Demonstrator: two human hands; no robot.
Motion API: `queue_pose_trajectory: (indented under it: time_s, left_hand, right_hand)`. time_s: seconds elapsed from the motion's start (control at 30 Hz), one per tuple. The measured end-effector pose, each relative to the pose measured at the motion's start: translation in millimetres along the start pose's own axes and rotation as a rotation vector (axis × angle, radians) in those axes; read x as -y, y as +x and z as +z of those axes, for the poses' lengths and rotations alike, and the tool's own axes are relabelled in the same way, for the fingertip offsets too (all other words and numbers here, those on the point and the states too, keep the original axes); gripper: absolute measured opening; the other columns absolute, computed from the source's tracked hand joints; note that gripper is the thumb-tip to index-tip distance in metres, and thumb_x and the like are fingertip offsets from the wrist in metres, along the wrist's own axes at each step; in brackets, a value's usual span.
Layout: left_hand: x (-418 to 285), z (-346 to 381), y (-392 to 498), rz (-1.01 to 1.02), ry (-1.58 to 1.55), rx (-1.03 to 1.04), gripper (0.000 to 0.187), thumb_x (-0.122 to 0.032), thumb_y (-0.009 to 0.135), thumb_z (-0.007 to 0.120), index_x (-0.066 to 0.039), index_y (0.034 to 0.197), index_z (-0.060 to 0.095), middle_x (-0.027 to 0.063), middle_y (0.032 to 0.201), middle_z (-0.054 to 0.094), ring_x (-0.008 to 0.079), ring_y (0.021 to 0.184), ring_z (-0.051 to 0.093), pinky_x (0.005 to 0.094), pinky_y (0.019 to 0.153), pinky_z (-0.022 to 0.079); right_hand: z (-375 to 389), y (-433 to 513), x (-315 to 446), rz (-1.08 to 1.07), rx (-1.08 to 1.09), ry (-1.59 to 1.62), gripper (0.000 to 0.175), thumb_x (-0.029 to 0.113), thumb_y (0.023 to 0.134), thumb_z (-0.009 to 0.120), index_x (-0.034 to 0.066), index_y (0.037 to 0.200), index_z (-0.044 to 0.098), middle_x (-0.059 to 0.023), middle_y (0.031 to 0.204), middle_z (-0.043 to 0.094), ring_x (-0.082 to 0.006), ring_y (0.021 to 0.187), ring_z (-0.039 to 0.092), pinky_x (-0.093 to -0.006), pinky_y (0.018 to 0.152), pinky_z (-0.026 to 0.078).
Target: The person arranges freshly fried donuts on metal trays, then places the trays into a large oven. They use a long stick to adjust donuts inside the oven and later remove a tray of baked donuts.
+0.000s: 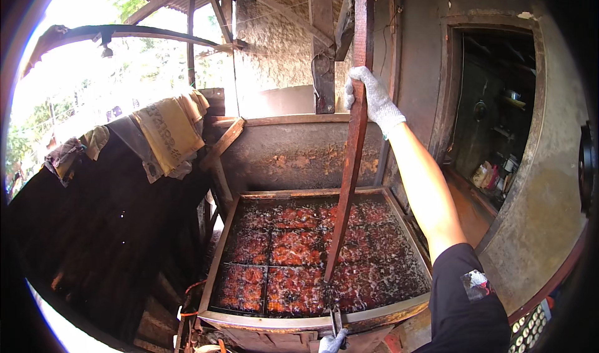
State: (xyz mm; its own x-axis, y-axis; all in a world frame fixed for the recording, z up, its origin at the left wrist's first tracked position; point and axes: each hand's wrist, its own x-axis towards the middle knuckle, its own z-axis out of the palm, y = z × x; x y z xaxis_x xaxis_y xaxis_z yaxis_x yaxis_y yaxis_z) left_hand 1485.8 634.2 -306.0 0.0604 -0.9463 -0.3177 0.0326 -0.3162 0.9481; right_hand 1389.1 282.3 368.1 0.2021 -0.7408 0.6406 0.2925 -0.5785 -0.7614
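In the head view my right hand (pixel 372 94), in a grey-white knit glove, grips a long reddish-brown wooden pole (pixel 352 165) well up its length. The pole leans slightly, its lower end at the surface of a large rectangular vat (pixel 276 324). Dark, bubbling liquid (pixel 374 278) fills the vat, with thin dark bars dividing it into several squares of orange-red lumps (pixel 295 247). At the bottom edge of the view my left hand (pixel 332 341), also gloved and partly cut off, holds a metal tool resembling tongs (pixel 335 318) over the near rim. The tool's far end is unclear.
A dark sheet panel (pixel 107 222) stands left of the vat, with sacks (pixel 171 133) draped over its top. Behind the vat rises a stained low wall (pixel 299 158) beside a wooden post (pixel 324 72). An open doorway (pixel 496 109) lies to the right.
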Motion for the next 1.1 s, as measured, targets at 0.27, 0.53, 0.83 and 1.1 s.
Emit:
queue_pose_trajectory:
  time_s: [0.27,0.53,0.83,1.1]
  left_hand:
    - [14,-24,17,-0.127,0.137,0.22,0.073,-0.069,0.095,0.064,0.001,0.087,0.081,0.0113,0.082,0.079,0.0212,0.082,0.075,0.0377,0.087,0.057]
    - [-47,-35,-20,-0.255,0.132,0.348,0.075,-0.071,0.093,0.066,0.002,0.109,0.076,0.0098,0.094,0.077,0.0207,0.084,0.071,0.0366,0.082,0.057]
    - [-132,-66,13,0.262,0.486,-0.307,0.089,-0.061,0.097,0.066,0.008,0.152,0.048,0.028,0.151,0.055,0.0393,0.14,0.052,0.045,0.12,0.037]
    - [-507,-54,-8,1.054,0.014,-0.406,0.06,-0.025,0.107,0.064,0.001,0.156,0.043,0.0183,0.154,0.053,0.0283,0.141,0.051,0.0377,0.119,0.039]
  right_hand:
    - [14,-18,-5,-0.053,0.009,-0.109,0.042,0.049,0.093,0.074,0.0074,0.096,0.066,-0.0066,0.078,0.069,-0.019,0.066,0.069,-0.0358,0.064,0.058]
    - [-40,-144,-107,0.124,0.111,-0.453,0.052,0.045,0.098,0.074,0.0048,0.129,0.064,-0.0073,0.11,0.072,-0.0185,0.111,0.066,-0.037,0.102,0.049]
    - [-61,-257,-118,0.206,-0.037,-0.744,0.134,0.062,0.083,0.083,-0.0017,0.167,0.0,-0.0288,0.172,0.016,-0.0403,0.16,0.016,-0.0506,0.131,0.02]
    - [-23,-282,-17,-0.326,-0.201,-0.822,0.09,0.04,0.092,0.081,-0.0004,0.159,0.036,-0.0249,0.155,0.05,-0.0359,0.144,0.05,-0.0475,0.119,0.041]
